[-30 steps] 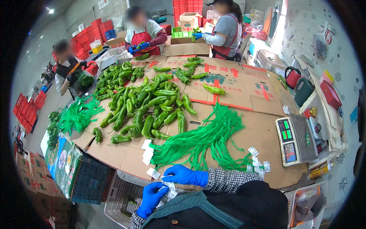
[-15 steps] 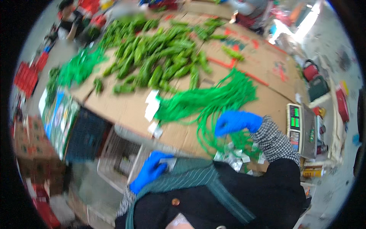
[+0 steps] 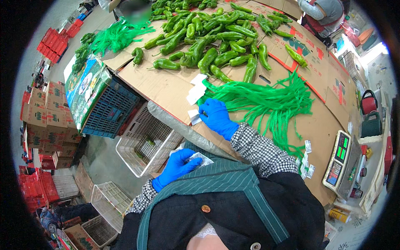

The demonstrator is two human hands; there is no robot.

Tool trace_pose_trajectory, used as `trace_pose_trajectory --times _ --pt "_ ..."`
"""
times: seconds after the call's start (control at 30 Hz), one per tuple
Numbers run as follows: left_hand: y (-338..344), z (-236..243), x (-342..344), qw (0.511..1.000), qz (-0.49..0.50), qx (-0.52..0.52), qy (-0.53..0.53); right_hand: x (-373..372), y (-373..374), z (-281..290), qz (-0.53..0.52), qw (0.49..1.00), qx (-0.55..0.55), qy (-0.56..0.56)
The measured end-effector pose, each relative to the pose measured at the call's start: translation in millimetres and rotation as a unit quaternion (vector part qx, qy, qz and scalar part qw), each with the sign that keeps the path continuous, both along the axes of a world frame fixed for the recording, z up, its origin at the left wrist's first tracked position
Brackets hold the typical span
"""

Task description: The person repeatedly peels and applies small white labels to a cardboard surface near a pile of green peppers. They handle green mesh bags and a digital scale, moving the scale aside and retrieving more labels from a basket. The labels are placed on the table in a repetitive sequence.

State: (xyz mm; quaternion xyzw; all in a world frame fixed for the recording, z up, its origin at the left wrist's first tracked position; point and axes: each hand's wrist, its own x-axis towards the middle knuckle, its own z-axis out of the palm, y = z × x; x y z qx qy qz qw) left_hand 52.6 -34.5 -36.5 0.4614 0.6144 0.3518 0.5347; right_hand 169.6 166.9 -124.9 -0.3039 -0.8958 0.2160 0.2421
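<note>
My right hand point(image 3: 217, 118), in a blue glove, is closed with its fingertips on a small white tag point(image 3: 193, 117) near the table's front edge. A bundle of green mesh net sleeves point(image 3: 266, 98) spreads to the right, just beyond this hand. More white tags point(image 3: 197, 88) lie at the bundle's left end. My left hand point(image 3: 177, 168), also gloved in blue, is closed on printed white labels point(image 3: 201, 158) in front of my apron. Past the netting, a large heap of long green peppers point(image 3: 208, 50) covers the cardboard-topped table point(image 3: 160, 89).
A digital scale point(image 3: 338, 160) stands at the right, near loose labels point(image 3: 307, 164). Below the table's left edge are a white plastic crate point(image 3: 141, 162) and a blue crate point(image 3: 112, 110). More green netting point(image 3: 121, 35) lies far left. Another person point(image 3: 323, 16) is at the far right.
My right hand has gone from the loose strands of the netting leftward to the tag near its end. My left hand stays by my apron with the labels. The whole view has shifted.
</note>
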Motion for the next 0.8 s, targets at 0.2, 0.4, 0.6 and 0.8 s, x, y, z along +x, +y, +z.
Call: trace_pose_trajectory --times 0.2,0.4,0.6,0.8 --pt "15.4 19.0 0.1 0.994 0.051 0.082 -0.045 24.2 0.1 29.8 0.038 0.925 -0.342 0.164" --pt "38.6 20.1 -18.4 0.991 0.109 0.072 0.02 43.2 -6.8 63.9 0.107 0.841 -0.51 0.144" --pt "53.0 32.8 -21.7 0.986 0.031 0.087 0.141 47.9 -20.4 67.3 0.154 0.912 -0.376 0.051" --pt "61.7 38.6 -20.1 0.989 0.031 0.023 0.145 48.4 -26.3 73.2 0.162 0.918 -0.36 0.036"
